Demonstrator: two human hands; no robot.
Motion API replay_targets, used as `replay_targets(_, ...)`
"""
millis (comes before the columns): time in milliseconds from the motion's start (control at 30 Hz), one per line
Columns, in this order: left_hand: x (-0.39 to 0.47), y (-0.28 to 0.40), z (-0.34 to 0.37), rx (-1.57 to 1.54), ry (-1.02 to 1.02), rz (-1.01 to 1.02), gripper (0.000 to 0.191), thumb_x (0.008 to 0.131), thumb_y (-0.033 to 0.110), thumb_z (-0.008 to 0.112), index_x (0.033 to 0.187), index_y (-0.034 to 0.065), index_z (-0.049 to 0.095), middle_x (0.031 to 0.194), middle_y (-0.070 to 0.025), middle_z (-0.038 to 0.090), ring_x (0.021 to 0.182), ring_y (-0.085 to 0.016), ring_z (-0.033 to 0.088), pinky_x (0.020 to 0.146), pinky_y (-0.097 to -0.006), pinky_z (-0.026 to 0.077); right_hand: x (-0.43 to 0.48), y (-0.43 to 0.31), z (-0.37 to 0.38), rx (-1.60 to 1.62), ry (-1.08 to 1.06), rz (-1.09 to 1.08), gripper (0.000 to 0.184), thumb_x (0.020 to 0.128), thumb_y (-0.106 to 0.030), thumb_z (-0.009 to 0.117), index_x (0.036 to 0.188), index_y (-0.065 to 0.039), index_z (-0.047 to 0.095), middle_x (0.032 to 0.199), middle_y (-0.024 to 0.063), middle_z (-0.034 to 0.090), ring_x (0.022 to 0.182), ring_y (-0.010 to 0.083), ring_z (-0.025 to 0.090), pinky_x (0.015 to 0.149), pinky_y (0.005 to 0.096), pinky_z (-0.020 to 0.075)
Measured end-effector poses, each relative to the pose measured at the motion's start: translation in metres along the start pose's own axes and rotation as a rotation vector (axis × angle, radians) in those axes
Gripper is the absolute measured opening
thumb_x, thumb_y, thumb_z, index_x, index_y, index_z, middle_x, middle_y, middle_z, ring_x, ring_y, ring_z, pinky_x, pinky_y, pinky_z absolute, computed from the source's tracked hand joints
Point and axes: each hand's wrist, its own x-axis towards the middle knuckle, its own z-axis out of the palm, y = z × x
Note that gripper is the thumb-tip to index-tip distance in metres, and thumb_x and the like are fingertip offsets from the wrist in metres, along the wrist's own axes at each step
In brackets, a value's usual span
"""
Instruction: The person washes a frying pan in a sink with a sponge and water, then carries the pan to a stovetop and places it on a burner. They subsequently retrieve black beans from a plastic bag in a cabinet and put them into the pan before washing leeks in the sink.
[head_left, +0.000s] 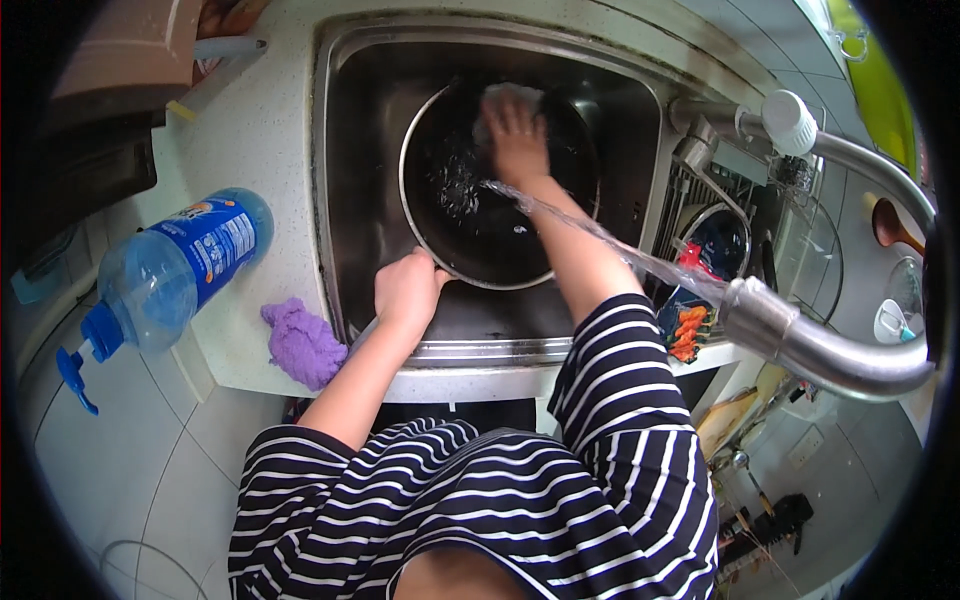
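Observation:
A dark round frying pan (480, 255) lies in a stainless steel sink, its pale rim visible. My left hand (409, 292) is closed around the pan's handle at the near left; most of the handle is hidden by the hand and forearm. Inside the pan, my right hand (517, 139) presses flat with fingers spread on a pale, translucent cloth or scrubbing pad (512, 94), near the far side. Water runs from the metal faucet spout (757, 311) across my right forearm into the pan, where it splashes.
On the counter left of the sink (367, 150) are a large blue pump bottle of detergent (187, 262) and a crumpled purple cloth (302, 343). Right of the sink stand a dish rack (667, 232), a glass lid (829, 262) and an orange scrubber (688, 334). The curved faucet reaches over the right side.

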Motion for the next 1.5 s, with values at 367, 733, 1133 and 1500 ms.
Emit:
replay_targets(367,-0.003,-0.008,0.006,0.009,0.020,-0.018,0.032,0.076,0.027,0.069,0.088,-0.0012,0.059,0.079,-0.0195,0.064,0.079,-0.035,0.063,0.069,-0.0423,0.050,-0.149,0.007,-0.046,-0.060,-0.595,0.138,0.024,0.073,-0.012,0.058,0.096,-0.010,0.065,0.100,0.0101,0.062,0.096,0.0270,0.059,0.075,0.0398,0.0507)
replay_targets(733,-0.002,-0.006,0.007,-0.011,0.090,0.029,0.029,0.075,0.024,0.069,0.083,-0.0016,0.059,0.075,-0.0185,0.064,0.075,-0.034,0.064,0.068,-0.0408,0.051,-0.115,0.050,-0.006,0.027,-0.229,0.118,0.026,0.078,-0.009,0.053,0.103,-0.008,0.062,0.115,0.0124,0.058,0.105,0.0305,0.055,0.083,0.0402,0.0492)
replay_targets(1133,0.000,-0.007,0.008,0.025,0.028,-0.029,0.035,0.075,0.031,0.070,0.085,-0.0012,0.060,0.078,-0.0189,0.065,0.078,-0.034,0.064,0.069,-0.0420,0.051,-0.144,-0.029,-0.068,0.380,-0.488,0.049,0.024,0.069,-0.004,0.056,0.089,-0.011,0.068,0.093,0.0124,0.066,0.088,0.0305,0.063,0.076,0.0420,0.0508)
replay_targets(1500,-0.003,-0.006,0.007,0.050,0.066,0.022,0.035,0.074,0.032,0.070,0.082,-0.0011,0.061,0.078,-0.0185,0.065,0.077,-0.033,0.065,0.069,-0.0403,0.051,-0.150,-0.064,-0.066,0.691,-0.435,0.174,0.025,0.067,-0.004,0.058,0.087,-0.012,0.070,0.092,0.0123,0.066,0.088,0.0297,0.063,0.078,0.0384,0.0502)
